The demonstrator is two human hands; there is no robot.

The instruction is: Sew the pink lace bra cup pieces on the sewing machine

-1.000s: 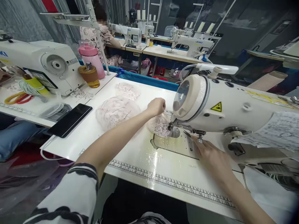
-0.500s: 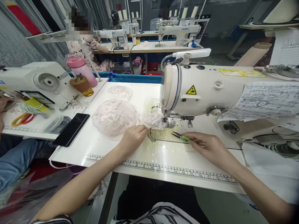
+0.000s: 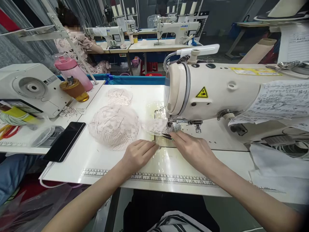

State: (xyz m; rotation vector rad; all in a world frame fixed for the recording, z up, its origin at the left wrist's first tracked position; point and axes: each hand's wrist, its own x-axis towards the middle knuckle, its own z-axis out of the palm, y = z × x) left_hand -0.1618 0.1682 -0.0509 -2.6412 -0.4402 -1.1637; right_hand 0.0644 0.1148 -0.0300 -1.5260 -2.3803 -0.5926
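Observation:
A pale pink lace bra (image 3: 116,125) lies on the white table, its right end reaching under the presser foot (image 3: 171,125) of the sewing machine (image 3: 207,90). My left hand (image 3: 141,154) is closed in a pinch just in front of the lace. A thin pale strand seems to rise from its fingertips, but what they grip is too small to make out. Closed around small thread snips (image 3: 167,136) is my right hand (image 3: 193,148). The dark blades point left at the lace edge near the needle; the handle is mostly hidden by the fingers.
A black phone (image 3: 65,141) lies at the table's left edge. Behind it stand an amber bottle (image 3: 74,90) and a pink bottle (image 3: 74,71), with another sewing machine (image 3: 31,87) at left. A printed ruler (image 3: 169,178) runs along the front edge. A person (image 3: 74,42) sits further back.
My right hand has moved left with the thread snips, bringing the blades to the lace edge. My left hand has come down off the lace, toward me. The view has shifted slightly.

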